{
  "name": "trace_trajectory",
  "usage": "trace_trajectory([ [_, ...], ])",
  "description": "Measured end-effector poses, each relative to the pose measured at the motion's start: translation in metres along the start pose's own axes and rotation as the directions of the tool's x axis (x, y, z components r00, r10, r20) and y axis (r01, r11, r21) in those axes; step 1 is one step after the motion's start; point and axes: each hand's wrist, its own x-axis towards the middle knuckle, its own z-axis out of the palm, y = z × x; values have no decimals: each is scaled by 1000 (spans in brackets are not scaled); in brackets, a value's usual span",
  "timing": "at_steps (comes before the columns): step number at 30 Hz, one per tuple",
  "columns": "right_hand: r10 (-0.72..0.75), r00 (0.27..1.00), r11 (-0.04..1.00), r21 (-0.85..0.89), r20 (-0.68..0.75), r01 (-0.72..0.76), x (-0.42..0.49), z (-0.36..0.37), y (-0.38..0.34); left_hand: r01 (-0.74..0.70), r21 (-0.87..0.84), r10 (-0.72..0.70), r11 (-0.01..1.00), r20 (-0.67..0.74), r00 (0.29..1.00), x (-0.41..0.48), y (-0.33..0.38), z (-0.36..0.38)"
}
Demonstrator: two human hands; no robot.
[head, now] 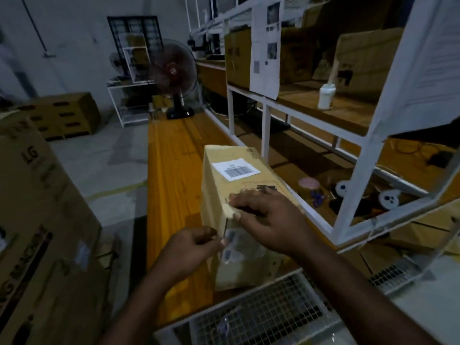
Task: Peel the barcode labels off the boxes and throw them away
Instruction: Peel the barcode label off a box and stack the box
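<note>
On the orange wooden surface (171, 170), left hand (189, 247) fingers (224, 241) pinch the near-face label (230, 242); right hand (263, 220), fingers spread, steadies the tan cardboard box (249, 185); next, peel steadily.

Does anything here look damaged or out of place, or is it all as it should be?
Mostly the box itself: its near side carries a label that looks wrinkled and partly lifted where the left hand pinches its edge. The right hand steadies the box. The white barcode label on top lies flat and intact.

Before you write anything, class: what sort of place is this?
Probably a warehouse or packing room: large cardboard cartons stand on the floor, white metal shelving holds more boxes, and a barcode label sits on the box being handled.
</note>
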Motion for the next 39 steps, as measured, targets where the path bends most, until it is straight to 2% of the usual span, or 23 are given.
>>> trace_trajectory([
  [2,15,999,1000,-11,35,-15,20,9,4,-10,118,-12,993,181,983,24,11,-26],
  [4,-54,998,997,-48,30,55,42,20,13,-55,256,-9,965,245,969,48,25,-52],
  [6,-70,998,998,-7,-10,69,60,23,26,-64,328,6,943,176,984,74,32,-76],
  [8,-40,998,993,113,-44,45,71,19,40,-108,359,121,927,-14,993,98,38,-95],
  [10,14,999,970,242,-42,-4,77,10,48,-229,388,307,893,-153,939,116,48,-99],
  [11,51,999,954,298,-15,-45,80,5,50,-283,397,368,873,-156,917,123,53,-95],
  [13,111,993,930,349,29,-114,89,-6,60,-361,421,424,832,-64,904,135,58,-81],
  [16,183,983,920,351,7,-174,111,-21,84,-454,532,462,715,127,878,148,55,-52],
  [19,228,973,932,293,-21,-212,137,-30,113,-393,628,419,672,115,901,150,52,-28],
  [21,197,980,971,142,-25,-191,154,-33,126,-349,675,402,650,84,912,144,62,-13],
  [24,98,991,993,-77,93,-91,180,-35,135,-363,679,432,638,74,899,141,79,5],
  [25,77,986,986,-160,150,-53,189,-33,137,-381,658,444,650,78,893,144,85,7],
  [27,46,967,954,-298,251,31,200,-23,136,-378,503,411,777,50,910,157,93,-3],
  [29,24,958,947,-314,287,70,200,-12,131,-316,370,364,874,-68,929,173,86,-21],
  [31,-12,963,960,-266,269,87,196,-5,128,-194,475,322,859,-204,925,185,73,-39],
  [34,-67,966,975,-189,249,116,191,-6,133,-84,516,204,852,-180,962,193,55,-49],
  [39,-139,955,963,-190,262,192,190,-5,138,-90,457,191,885,-181,965,191,59,-46],
])
